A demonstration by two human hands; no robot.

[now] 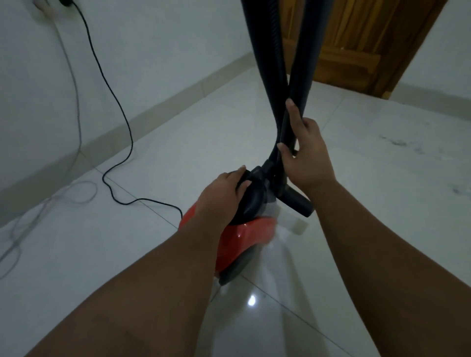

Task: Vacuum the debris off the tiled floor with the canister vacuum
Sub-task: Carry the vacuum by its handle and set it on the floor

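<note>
Two bare forearms reach in from the bottom edge over a glossy white tiled floor (pixel 331 254). The left hand (pixel 224 189) sits on top of a shiny red plastic canister vacuum (pixel 239 237), its fingers curled over the machine's black domed cap (pixel 252 201) and gripping it. The vacuum stands on the floor at the centre of the view, between the two arms, and is blurred at its front, where a translucent white part (pixel 290 220) sticks out.

Just to the right and a little farther off, the right hand (pixel 303 158) grips a black ribbed flexible hose (pixel 267 51) near where it joins the vacuum. The thumb and fingers wrap round the hose, and the forefinger lies straight up along it. Two lengths of hose cross at this hand and rise out of the top edge. A short black tube end (pixel 299 201) pokes out below the wrist.

Farther out on the right, dark specks of debris (pixel 400 142) are scattered over the tiles. On the left, a thin black power cord (pixel 114 102) snakes from behind the vacuum up to a plug (pixel 66 2) high on the white wall (pixel 165 38). A thin grey cable (pixel 79 193) lies looped near the beige skirting (pixel 178 96). A brown wooden door (pixel 356 38) stands at the far end.
</note>
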